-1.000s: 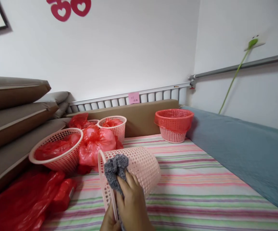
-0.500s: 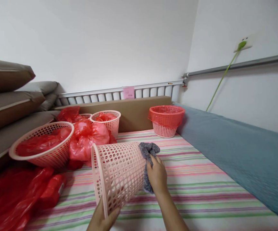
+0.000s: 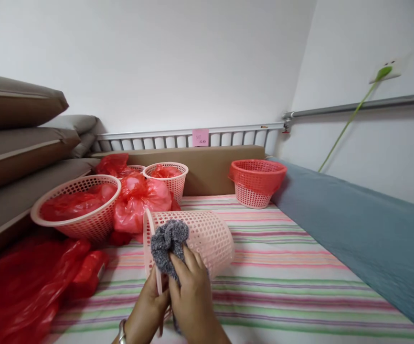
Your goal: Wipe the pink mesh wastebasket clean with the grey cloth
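Observation:
A pink perforated plastic basket (image 3: 207, 234) is tipped on its side above the striped bed sheet, its wide rim facing left. My left hand (image 3: 149, 301), with a silver bracelet at the wrist, grips that rim from below, the thumb on the outer side. A crumpled grey cloth (image 3: 169, 243) is under the fingers of my right hand (image 3: 190, 289), pressed on the basket's outer wall close to the rim. The two hands are almost touching. Part of the cloth hangs below, mostly hidden by my right hand.
Pink baskets with red plastic bags stand left (image 3: 95, 222) and behind (image 3: 178, 184). A knotted red bag (image 3: 144, 200) lies between them. Loose red plastic (image 3: 24, 282) spreads front left. Another basket, its top wrapped in red (image 3: 253, 196), stands back right. Cushions (image 3: 16, 148) are stacked at left.
My right hand has slid the grey cloth leftward along the basket's wall, from the base end to near the rim. My left hand still grips the rim. The view has shifted slightly left.

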The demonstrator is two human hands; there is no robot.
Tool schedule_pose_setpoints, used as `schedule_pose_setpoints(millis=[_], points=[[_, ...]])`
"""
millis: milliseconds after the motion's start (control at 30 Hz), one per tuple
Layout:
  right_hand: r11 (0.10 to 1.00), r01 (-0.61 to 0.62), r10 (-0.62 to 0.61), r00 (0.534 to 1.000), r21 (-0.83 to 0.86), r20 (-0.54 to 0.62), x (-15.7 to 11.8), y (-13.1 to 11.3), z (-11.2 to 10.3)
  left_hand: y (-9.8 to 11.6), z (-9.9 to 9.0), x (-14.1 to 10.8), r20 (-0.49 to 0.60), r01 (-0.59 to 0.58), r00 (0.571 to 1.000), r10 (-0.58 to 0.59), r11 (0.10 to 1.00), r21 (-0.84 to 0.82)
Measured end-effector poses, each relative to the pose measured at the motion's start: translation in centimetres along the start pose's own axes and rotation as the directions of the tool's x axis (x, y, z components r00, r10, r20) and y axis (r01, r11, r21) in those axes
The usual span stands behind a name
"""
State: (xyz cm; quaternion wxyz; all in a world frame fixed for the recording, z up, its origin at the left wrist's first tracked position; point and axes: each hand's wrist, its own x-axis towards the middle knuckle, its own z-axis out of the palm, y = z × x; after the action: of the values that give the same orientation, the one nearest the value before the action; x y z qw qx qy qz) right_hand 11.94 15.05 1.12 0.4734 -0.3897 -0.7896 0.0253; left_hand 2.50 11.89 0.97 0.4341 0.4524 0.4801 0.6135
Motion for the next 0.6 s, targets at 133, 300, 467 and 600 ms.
schedule_pose_setpoints(millis=[133,300,467,600], points=[[0.999,-0.013,0.013,1.0,-0.051,-0.003,0.5,2.0,0.4,-0.1,-0.7,-0.2,0.117,0.045,0.993,-0.03,0.99,-0.136],[0.966,-0.186,0.167,0.979,-0.179,-0.112,1.4,9.0,0.0,-1.0,-0.9,-0.4,0.089,0.125,0.99,-0.109,0.971,-0.201],[0.875,-0.419,0.384,0.905,-0.241,-0.181,1.0,14.6,-0.8,-1.5,-0.9,-0.7,0.138,0.11,0.986,-0.097,0.99,-0.093],[0.864,-0.451,0.42,0.891,-0.224,-0.172,0.8,15.0,-1.0,-1.8,-0.8,-1.1,0.127,0.077,0.989,-0.073,0.997,-0.029]])
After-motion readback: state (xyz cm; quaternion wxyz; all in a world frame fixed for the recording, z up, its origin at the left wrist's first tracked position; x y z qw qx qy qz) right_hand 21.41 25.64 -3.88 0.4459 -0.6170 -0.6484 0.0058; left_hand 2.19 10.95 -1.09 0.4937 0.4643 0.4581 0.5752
